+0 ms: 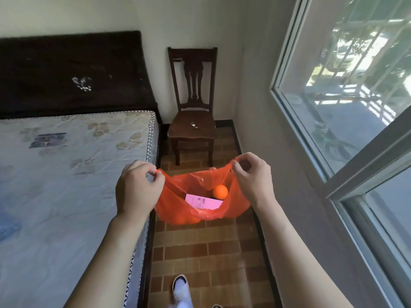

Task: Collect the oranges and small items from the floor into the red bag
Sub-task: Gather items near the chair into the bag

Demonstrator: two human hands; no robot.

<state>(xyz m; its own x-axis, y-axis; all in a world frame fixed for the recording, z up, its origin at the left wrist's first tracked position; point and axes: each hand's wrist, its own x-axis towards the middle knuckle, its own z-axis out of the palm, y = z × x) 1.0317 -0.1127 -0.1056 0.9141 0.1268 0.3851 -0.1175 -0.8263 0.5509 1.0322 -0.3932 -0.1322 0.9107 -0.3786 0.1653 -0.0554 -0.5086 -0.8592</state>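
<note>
Left hand point(136, 187) and right hand point(252, 174) each pinch a rim of the red bag point(178, 207), fingers curled on plastic, holding it open above the tiled floor point(211, 252). Inside: an orange point(220, 192), pink paper point(203, 201); more oranges bulge at the bottom. Bed point(66, 174) left, chair point(192, 121) beyond.

A: What fills the left side?
B: A bed with a pale, flower-printed mattress point(66, 174), and a dark wooden headboard point(71, 72) standing against the far cream wall point(189, 21).

A: And in the far corner?
B: A dark brown wooden chair with a carved back point(193, 103), facing near, on a floor of brown brick-pattern tiles point(206, 252) that runs as a narrow strip between bed and right wall.

A: Where does the light come from?
B: A large grey-framed sliding window point(347, 90) on the right; bright daylight, outside bars and greenery show through it.
</note>
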